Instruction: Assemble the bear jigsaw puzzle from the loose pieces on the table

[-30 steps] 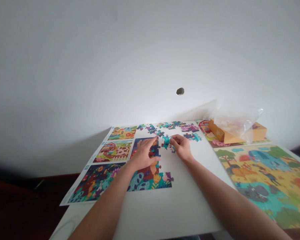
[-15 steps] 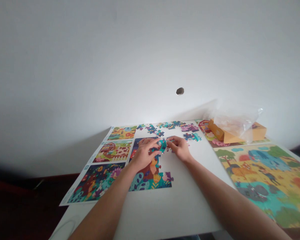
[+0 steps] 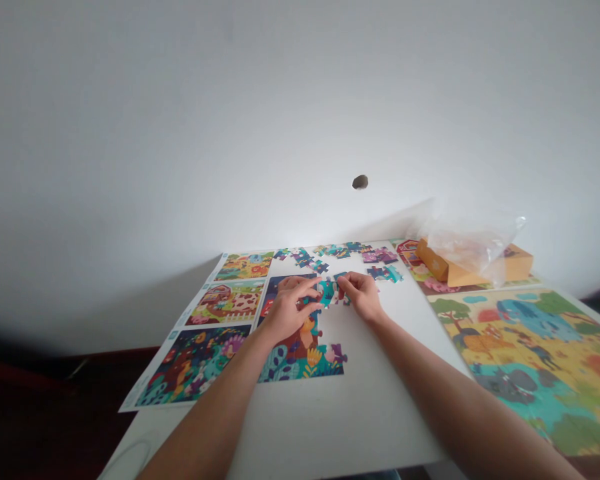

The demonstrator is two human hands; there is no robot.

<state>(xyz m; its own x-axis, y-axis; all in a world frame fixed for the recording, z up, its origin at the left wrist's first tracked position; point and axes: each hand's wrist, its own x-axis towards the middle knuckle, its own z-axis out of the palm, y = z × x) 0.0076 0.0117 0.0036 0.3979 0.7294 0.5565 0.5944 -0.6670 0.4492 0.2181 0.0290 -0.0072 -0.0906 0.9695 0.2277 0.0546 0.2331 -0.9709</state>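
A partly joined dark jigsaw puzzle (image 3: pixel 285 370) lies on the white table, with a bear-like brown figure and leaves on it. My left hand (image 3: pixel 291 305) lies over its upper part, fingers stretched and thumb apart, the fingertips at a teal section (image 3: pixel 326 293). Close by on the right, my right hand (image 3: pixel 363 297) pinches a puzzle piece (image 3: pixel 341 277) between thumb and fingers at that section's edge. The fingers partly cover where the pieces meet, so I cannot tell if they interlock.
Loose puzzle pieces (image 3: pixel 347 249) lie along the back, with more pieces (image 3: pixel 385 274) to the right. A picture sheet (image 3: pixel 193 363) lies left. At right are a finished-looking animal puzzle (image 3: pixel 530 353), an orange box (image 3: pixel 520 265) and a clear plastic bag (image 3: pixel 473 243). A wall rises behind.
My right hand has shifted slightly to the right, and more of the teal section and the pieces beside it shows. My left hand stays almost where it was.
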